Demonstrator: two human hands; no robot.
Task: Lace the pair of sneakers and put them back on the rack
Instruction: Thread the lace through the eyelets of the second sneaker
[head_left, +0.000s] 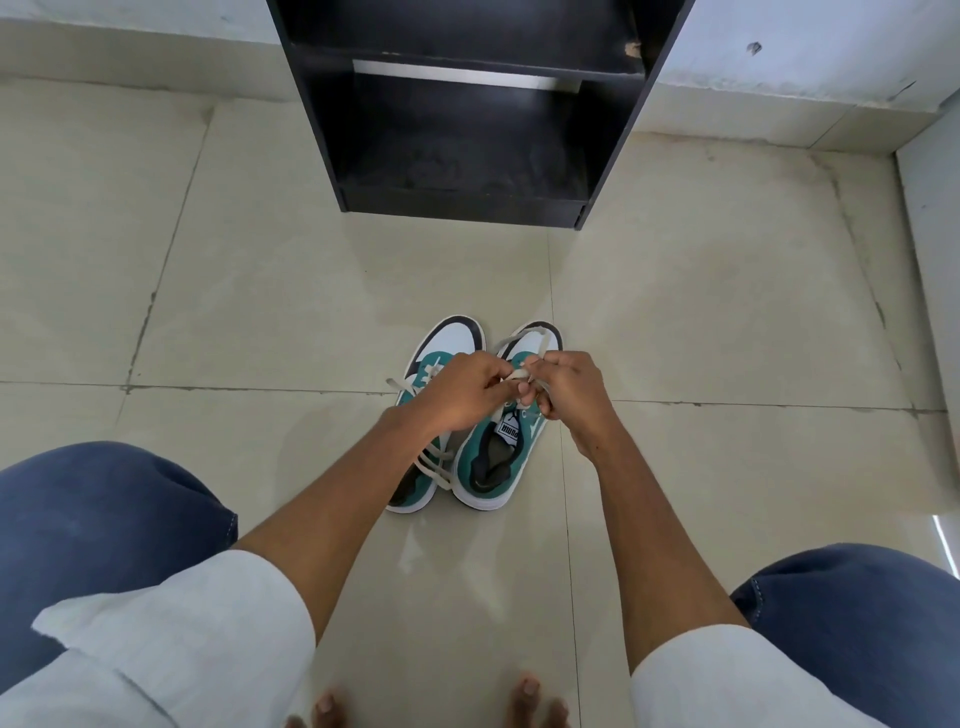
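Two teal, white and black sneakers stand side by side on the tiled floor, toes pointing away from me. The left sneaker (451, 338) has loose white lace ends (436, 465) trailing near its heel. Over the right sneaker (493, 457), my left hand (462, 395) and my right hand (569, 389) meet and pinch the white lace (519, 375) between their fingertips. My hands hide most of the right sneaker's eyelets. The black shoe rack (467, 130) stands ahead against the wall, its lower shelf bare.
My knees in blue trousers (93, 519) flank the view at left and right, and my bare toes (530, 696) show at the bottom edge. Beige floor tiles (260, 286) surround the shoes. A white wall runs behind the rack.
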